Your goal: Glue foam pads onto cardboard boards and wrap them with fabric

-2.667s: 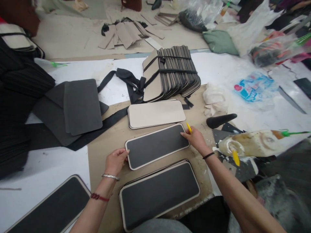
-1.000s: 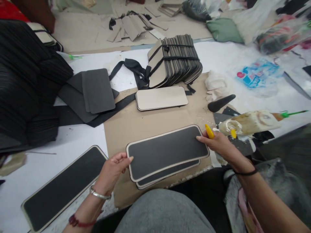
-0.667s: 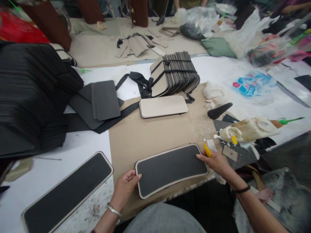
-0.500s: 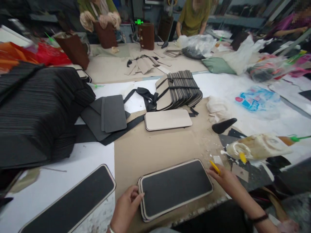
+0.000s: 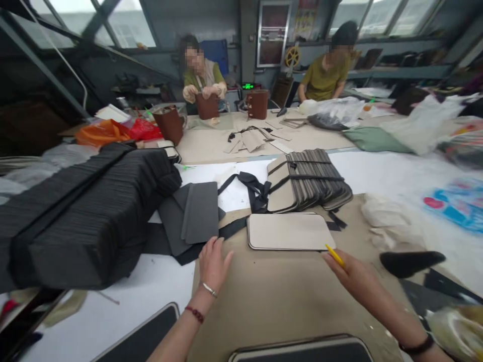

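Observation:
My left hand point(image 5: 214, 260) is open, fingers stretched forward, at the lower edge of some loose dark grey panels point(image 5: 202, 213); whether it touches them I cannot tell. A slim yellow pointed tool point(image 5: 335, 255) is pinched in my right hand point(image 5: 352, 271), its tip by the lower right corner of a small stack of beige rounded panels point(image 5: 289, 232). At the bottom edge, partly cut off, lies a black panel with a pale border point(image 5: 302, 352). Another such black panel point(image 5: 147, 334) lies to the left, partly behind my left forearm.
A long bundle of black sheets point(image 5: 75, 216) fills the left side. A strapped bundle of beige panels point(image 5: 309, 178) stands behind the small stack. On the right are a dark curved tool point(image 5: 411, 262) and a glue-smeared container point(image 5: 456, 329). Two people work across the table.
Both hands have moved forward, away from the bordered black panel. My left hand has let go of its edge and reached the grey panels. The view has tilted up.

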Available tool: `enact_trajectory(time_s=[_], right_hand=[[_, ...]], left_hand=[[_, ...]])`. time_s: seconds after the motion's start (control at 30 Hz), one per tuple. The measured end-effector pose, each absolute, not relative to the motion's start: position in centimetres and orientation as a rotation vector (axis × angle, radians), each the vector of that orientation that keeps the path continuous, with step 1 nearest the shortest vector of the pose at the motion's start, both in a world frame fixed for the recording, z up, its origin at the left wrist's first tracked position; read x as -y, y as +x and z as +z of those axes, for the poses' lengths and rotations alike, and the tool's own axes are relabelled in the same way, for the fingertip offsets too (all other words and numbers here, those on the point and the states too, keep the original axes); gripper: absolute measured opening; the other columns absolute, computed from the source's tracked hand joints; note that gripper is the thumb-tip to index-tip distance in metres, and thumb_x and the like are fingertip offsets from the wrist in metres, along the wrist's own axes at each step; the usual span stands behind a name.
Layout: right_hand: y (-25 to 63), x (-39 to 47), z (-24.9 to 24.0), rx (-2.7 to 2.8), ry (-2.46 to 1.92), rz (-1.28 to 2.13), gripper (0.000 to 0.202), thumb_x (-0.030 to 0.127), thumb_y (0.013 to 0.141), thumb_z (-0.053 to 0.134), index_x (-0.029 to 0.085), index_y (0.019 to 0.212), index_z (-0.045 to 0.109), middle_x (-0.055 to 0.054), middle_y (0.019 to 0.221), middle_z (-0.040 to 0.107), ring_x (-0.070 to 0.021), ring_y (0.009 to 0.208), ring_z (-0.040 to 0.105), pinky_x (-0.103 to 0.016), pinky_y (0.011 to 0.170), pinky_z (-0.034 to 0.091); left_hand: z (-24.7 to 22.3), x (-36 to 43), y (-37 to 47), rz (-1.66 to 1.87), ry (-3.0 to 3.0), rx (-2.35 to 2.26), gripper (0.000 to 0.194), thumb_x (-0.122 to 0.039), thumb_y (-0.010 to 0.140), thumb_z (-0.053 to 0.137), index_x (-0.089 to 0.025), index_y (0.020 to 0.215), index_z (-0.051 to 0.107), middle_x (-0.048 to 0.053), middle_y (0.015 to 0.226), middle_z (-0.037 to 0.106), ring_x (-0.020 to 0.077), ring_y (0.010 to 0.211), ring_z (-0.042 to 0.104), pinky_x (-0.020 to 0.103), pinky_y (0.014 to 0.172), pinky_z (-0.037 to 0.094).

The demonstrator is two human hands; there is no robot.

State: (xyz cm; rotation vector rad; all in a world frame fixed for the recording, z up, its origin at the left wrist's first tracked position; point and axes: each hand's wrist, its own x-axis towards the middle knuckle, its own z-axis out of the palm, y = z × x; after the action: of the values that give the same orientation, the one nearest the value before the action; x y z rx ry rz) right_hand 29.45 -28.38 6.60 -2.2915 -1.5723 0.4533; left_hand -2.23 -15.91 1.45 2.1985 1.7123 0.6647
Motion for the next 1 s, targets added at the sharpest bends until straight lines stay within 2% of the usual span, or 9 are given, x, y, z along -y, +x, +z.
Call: enact_trajectory(time_s=[0.1, 0.23, 0.37, 0.47, 0.6, 0.8, 1.0], right_hand=[[31.4, 26.3, 4.9, 1.598, -2.432, 0.4, 0.032, 0.042, 0.086, 0.037, 0.019, 0.081, 0.059, -0.011, 0.076, 0.066, -0.0243, 0.073, 0.063, -0.03, 0.066, 0.043], [33.9, 24.6, 2.4, 1.465, -2.706, 0.4, 0.033, 0.034, 0.089, 0.039, 0.01, 0.096, 0.06, -0.018, 0.09, 0.064, -0.0243, 0.084, 0.062, -0.03, 0.074, 0.041], [35.5, 23.0, 0.7, 1.284, -2.85, 0.505, 0.039, 0.035, 0.09, 0.037, 0.007, 0.105, 0.06, -0.021, 0.098, 0.061, -0.0249, 0.088, 0.061, -0.03, 0.076, 0.04], [36.2, 21.8, 0.0, 1.231, -2.847, 0.569, 0.041, 0.037, 0.09, 0.039, 0.006, 0.103, 0.061, -0.022, 0.099, 0.062, -0.0253, 0.09, 0.061, -0.029, 0.073, 0.04], [36.8, 20.4, -0.4, 1.204, -2.825, 0.614, 0.042, 0.042, 0.087, 0.044, 0.006, 0.099, 0.061, -0.019, 0.093, 0.065, -0.0254, 0.088, 0.061, -0.028, 0.067, 0.04], [36.7, 20.3, 0.0, 1.188, -2.831, 0.649, 0.042, 0.044, 0.084, 0.047, 0.008, 0.101, 0.06, -0.02, 0.102, 0.063, -0.0259, 0.093, 0.06, -0.028, 0.069, 0.041], [35.4, 23.1, 0.9, 1.205, -2.787, 0.727, 0.038, 0.046, 0.08, 0.053, 0.012, 0.095, 0.062, -0.016, 0.098, 0.065, -0.0238, 0.089, 0.061, -0.026, 0.069, 0.042]], left_hand=[[0.9, 14.0, -2.1, 0.723, 2.286, -1.648, 0.037, -0.027, 0.072, 0.06, -0.014, 0.107, 0.056, 0.015, 0.117, 0.055, 0.0277, 0.111, 0.051, 0.044, 0.095, 0.042], [-0.4, 13.4, 0.6, 0.704, 2.199, -1.463, 0.041, -0.029, 0.072, 0.061, -0.011, 0.109, 0.055, 0.016, 0.115, 0.056, 0.0255, 0.111, 0.052, 0.04, 0.098, 0.04], [-1.2, 12.6, 4.4, 0.534, 1.787, -1.607, 0.048, -0.027, 0.069, 0.064, -0.007, 0.111, 0.053, 0.019, 0.112, 0.06, 0.024, 0.101, 0.059, 0.035, 0.09, 0.045], [-1.4, 11.4, 6.3, 0.431, 1.585, -1.662, 0.04, -0.028, 0.069, 0.064, -0.01, 0.104, 0.057, 0.014, 0.099, 0.067, 0.0205, 0.085, 0.064, 0.029, 0.077, 0.048], [-1.7, 9.6, 7.3, 0.366, 1.572, -1.692, 0.025, -0.026, 0.066, 0.066, -0.011, 0.085, 0.063, 0.012, 0.08, 0.07, 0.0237, 0.078, 0.065, 0.03, 0.069, 0.048], [-1.4, 9.3, 7.0, 0.311, 1.488, -1.717, 0.028, -0.026, 0.062, 0.068, -0.009, 0.082, 0.062, 0.012, 0.077, 0.07, 0.0227, 0.073, 0.065, 0.029, 0.065, 0.049], [-1.5, 12.5, 4.4, 0.379, 1.323, -1.598, 0.029, -0.033, 0.057, 0.066, -0.013, 0.077, 0.061, 0.008, 0.073, 0.069, 0.0219, 0.071, 0.064, 0.03, 0.064, 0.049]])
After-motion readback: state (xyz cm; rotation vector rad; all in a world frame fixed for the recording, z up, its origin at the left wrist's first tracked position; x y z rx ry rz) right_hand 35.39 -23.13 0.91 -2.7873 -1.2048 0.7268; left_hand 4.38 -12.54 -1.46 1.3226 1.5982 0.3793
